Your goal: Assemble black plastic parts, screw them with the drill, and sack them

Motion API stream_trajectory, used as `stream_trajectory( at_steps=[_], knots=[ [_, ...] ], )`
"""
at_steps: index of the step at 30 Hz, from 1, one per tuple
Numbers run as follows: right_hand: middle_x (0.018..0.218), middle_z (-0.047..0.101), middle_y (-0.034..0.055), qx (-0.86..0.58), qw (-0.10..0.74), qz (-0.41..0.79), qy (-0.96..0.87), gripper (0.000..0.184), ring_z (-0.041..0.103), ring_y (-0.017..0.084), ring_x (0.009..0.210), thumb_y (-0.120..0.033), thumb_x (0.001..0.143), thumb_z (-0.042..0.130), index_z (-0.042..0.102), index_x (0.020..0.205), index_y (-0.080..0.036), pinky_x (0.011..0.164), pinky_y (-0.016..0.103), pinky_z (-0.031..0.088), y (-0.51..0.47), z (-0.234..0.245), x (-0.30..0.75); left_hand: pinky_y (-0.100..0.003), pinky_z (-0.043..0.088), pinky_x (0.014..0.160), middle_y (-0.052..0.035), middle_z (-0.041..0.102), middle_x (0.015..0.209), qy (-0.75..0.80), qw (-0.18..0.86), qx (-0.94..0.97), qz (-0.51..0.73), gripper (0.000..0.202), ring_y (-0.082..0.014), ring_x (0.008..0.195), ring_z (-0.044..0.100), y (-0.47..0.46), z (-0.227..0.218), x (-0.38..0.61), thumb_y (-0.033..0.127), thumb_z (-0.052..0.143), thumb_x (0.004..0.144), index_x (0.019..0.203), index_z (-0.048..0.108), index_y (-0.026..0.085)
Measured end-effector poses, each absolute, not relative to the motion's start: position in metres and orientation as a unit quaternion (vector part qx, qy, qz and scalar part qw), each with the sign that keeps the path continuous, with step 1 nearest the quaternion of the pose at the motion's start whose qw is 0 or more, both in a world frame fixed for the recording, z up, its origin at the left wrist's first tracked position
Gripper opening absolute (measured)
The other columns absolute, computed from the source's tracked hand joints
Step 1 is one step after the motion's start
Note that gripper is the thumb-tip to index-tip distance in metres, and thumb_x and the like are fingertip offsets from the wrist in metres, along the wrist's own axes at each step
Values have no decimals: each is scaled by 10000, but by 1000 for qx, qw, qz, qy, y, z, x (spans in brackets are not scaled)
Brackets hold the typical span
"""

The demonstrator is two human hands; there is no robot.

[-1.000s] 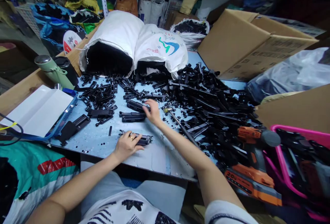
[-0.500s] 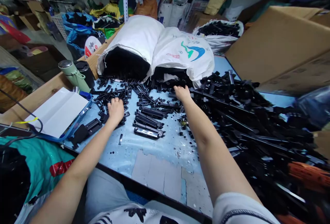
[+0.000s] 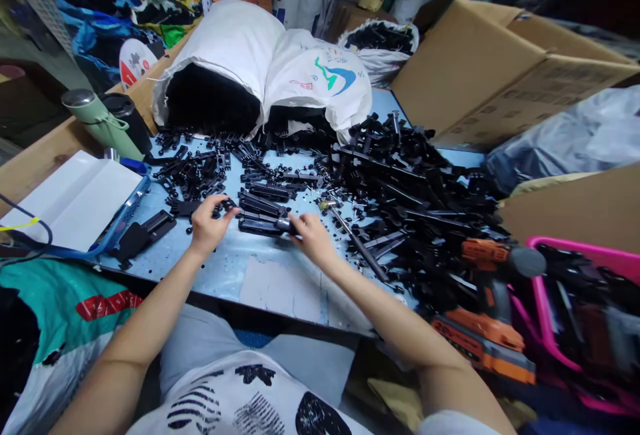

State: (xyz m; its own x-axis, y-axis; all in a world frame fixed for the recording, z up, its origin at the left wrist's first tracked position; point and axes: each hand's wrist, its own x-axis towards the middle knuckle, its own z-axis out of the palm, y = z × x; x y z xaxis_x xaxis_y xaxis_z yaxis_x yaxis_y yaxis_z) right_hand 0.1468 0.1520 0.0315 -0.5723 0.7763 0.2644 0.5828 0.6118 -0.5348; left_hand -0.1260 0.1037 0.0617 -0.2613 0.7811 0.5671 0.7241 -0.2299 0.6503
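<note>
Head view, clock centred on the row of long black parts [image 3: 261,206] lying on the blue bench top [image 3: 215,273]: left hand [image 3: 207,227] at 8 to 9 o'clock, thumb and fingers pinched on a small black piece [image 3: 228,205], near the row's end. Right hand [image 3: 314,238] at 4 o'clock, fingers closed on the end of a dark, shiny part [image 3: 285,225] at the row's near edge; cannot tell whether this part touches the row. Heap of small black pieces [image 3: 193,171] at 10 o'clock, big black heap [image 3: 415,198] at 3. Hammer-like tool [image 3: 359,243] lies between right hand and big heap, yellowish head toward 12. White sack [image 3: 235,41] at 11 to 12, printed white sack [image 3: 313,68] touching it at 1, both mouths facing the row, black contents. Cardboard box [image 3: 465,75] at 2. Orange drill [image 3: 493,318] at 4, just beside the pink basket [image 3: 546,318]. Black flat part [image 3: 145,238] at 8 to 9, white sheet [image 3: 70,198] on a blue tray [image 3: 113,238] at 9, green flask [image 3: 103,125] at 10, dark cup [image 3: 131,121] just beside it. Teal and white bag [image 3: 75,295] at 8.
</note>
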Motion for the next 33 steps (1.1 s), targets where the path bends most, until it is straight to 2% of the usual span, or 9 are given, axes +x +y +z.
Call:
stream_trajectory(
  at_steps=[4, 7, 10, 12, 15, 18, 21, 29, 33],
  knots=[
    [1259, 492, 162, -358, 179, 187, -897, 498, 465, 313, 1110, -430, 846, 568, 507, 1296, -228, 898, 532, 437, 67, 4, 160, -334, 478, 831, -114, 616, 1041, 592, 136, 668, 429, 408, -195, 921, 598, 66, 60, -83, 385, 420, 930, 1248, 512, 147],
    [1175, 552, 137, -396, 204, 241, -862, 421, 515, 273, 1066, -419, 892, 499, 532, 1272, -240, 914, 495, 439, 61, 1, 155, -326, 485, 799, -132, 592, 1070, 578, 213, 684, 390, 450, -175, 855, 601, 50, 54, -60, 330, 318, 960, 1343, 438, 128],
    [932, 615, 78, -434, 286, 408, -751, 449, 597, 186, 815, -430, 944, 374, 445, 1348, -248, 739, 368, 517, 76, 12, 145, -280, 499, 702, -84, 608, 975, 562, 289, 671, 389, 435, -113, 653, 576, 41, 49, -44, 316, 343, 955, 1337, 461, 146],
    [840, 601, 38, -416, 326, 531, -663, 503, 578, 133, 645, -445, 957, 312, 330, 1420, -249, 576, 282, 507, 81, 22, 139, -258, 499, 640, -57, 614, 926, 554, 324, 650, 407, 419, -91, 576, 549, 39, 48, -37, 320, 391, 941, 1317, 489, 162],
    [788, 562, 0, -359, 341, 610, -619, 558, 517, 86, 538, -469, 933, 370, 293, 1440, -248, 489, 231, 459, 81, 35, 140, -280, 511, 712, -63, 632, 938, 545, 317, 644, 433, 390, -134, 722, 602, 37, 51, -34, 314, 461, 913, 1266, 546, 170],
    [740, 546, -23, -324, 310, 576, -684, 554, 484, 67, 532, -440, 905, 460, 362, 1412, -239, 541, 228, 465, 83, 44, 151, -328, 493, 829, -88, 640, 981, 543, 281, 672, 419, 361, -185, 907, 602, 34, 59, -35, 296, 493, 899, 1222, 587, 168],
    [755, 576, -16, -311, 291, 512, -746, 528, 485, 69, 549, -408, 895, 498, 408, 1389, -242, 586, 239, 477, 85, 48, 158, -329, 495, 814, -93, 634, 972, 541, 253, 686, 415, 358, -185, 897, 599, 29, 66, -32, 288, 477, 910, 1235, 579, 178],
    [878, 627, 35, -352, 423, 480, -683, 577, 497, 97, 529, -443, 921, 422, 291, 1447, -245, 570, 287, 503, 52, 28, 125, -291, 496, 771, -87, 609, 955, 524, 166, 627, 553, 349, -155, 859, 587, 32, 67, -6, 254, 405, 942, 1244, 568, 190],
    [1060, 631, 68, -349, 329, 485, -732, 562, 598, 138, 713, -526, 913, 381, 376, 1405, -253, 680, 307, 524, 84, 31, 125, -273, 522, 666, -98, 611, 997, 586, 239, 556, 539, 409, -138, 741, 616, 27, 39, -12, 326, 377, 949, 1316, 475, 175]
  ],
)
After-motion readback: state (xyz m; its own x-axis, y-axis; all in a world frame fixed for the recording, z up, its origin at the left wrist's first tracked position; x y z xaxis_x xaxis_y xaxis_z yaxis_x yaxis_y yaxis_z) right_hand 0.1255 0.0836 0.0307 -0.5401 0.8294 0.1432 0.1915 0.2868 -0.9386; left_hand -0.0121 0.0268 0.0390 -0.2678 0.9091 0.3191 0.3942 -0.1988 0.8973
